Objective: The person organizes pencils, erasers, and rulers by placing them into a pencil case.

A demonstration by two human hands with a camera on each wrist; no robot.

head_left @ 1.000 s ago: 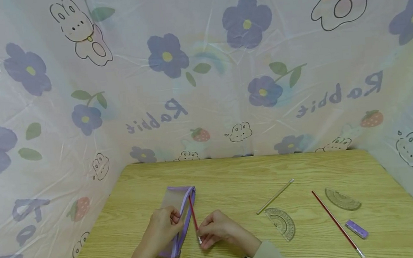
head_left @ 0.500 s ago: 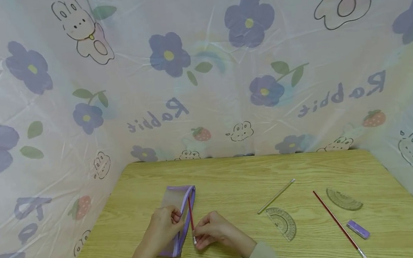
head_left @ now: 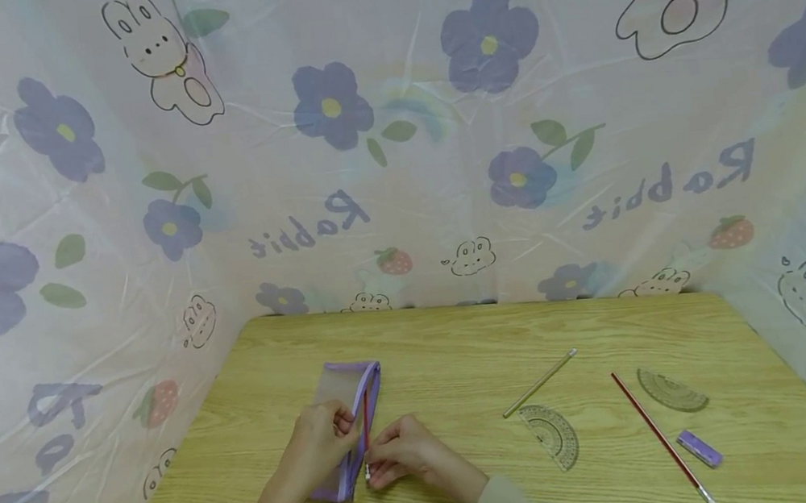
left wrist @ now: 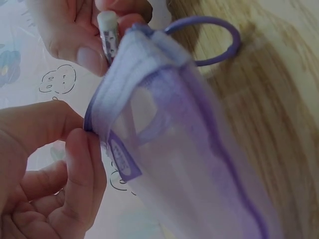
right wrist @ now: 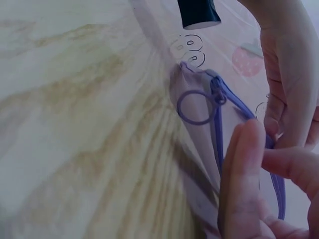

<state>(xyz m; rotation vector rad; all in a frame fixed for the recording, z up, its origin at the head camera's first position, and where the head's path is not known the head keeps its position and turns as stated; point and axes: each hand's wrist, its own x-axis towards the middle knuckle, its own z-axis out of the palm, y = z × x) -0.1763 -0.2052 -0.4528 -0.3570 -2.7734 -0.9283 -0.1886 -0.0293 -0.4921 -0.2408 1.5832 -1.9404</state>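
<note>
A see-through pencil case (left wrist: 169, 164) with purple trim lies at the left of the table, its zip side parted. My left hand (head_left: 324, 435) pinches the zip edge between thumb and finger. With thumb and fingertips my right hand (head_left: 408, 452) pinches a red pencil (head_left: 366, 421) near its eraser end. The pencil's far end lies within the case's opening, while its white eraser (left wrist: 107, 21) shows above the zip edge in the left wrist view. A purple ring (right wrist: 195, 107) hangs from the zip pull.
Right of the hands lie a gold pencil (head_left: 540, 384), a protractor (head_left: 554, 438), another red pencil (head_left: 659, 433), a second protractor (head_left: 671, 390) and a purple eraser (head_left: 700, 448). Printed curtains stand behind the table (head_left: 456, 343) and at its sides.
My right hand has moved left with the red pencil, bringing it from beside the opening in against the case. The left hand keeps its place at the zip edge.
</note>
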